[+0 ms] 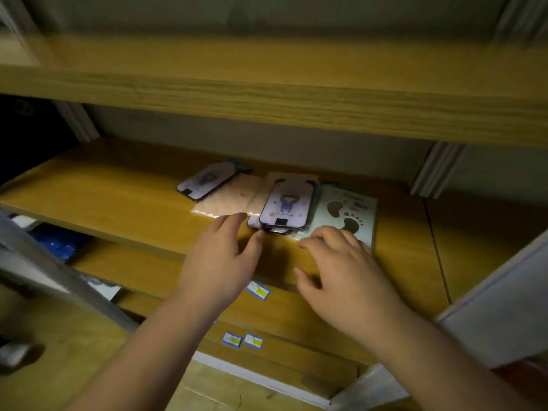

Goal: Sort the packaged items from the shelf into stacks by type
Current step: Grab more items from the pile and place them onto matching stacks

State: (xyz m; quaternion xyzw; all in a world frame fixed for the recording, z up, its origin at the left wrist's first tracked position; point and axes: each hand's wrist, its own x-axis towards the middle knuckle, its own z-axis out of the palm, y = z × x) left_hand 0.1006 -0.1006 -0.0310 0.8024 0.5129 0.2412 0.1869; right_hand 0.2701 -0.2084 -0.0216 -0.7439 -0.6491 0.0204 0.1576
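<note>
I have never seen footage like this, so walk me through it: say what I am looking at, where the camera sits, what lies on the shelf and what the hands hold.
There is no machine here: a person works with two bare hands. The single picture comes from a camera worn on the head, looking forward and down.

The wooden shelf carries flat packaged items. In the middle is a small stack of phone cases printed with a cartoon figure. Another case of the same print lies apart, further back to the left. Between them are pale, clear-wrapped packs. To the right lies a footprint-patterned pack.

The left hand reaches to the stack's near edge, fingertips at or almost on it. The right hand rests open with its fingers over the footprint pack's near edge. Neither hand grips anything. Small blue-edged labels mark the shelf fronts below.
</note>
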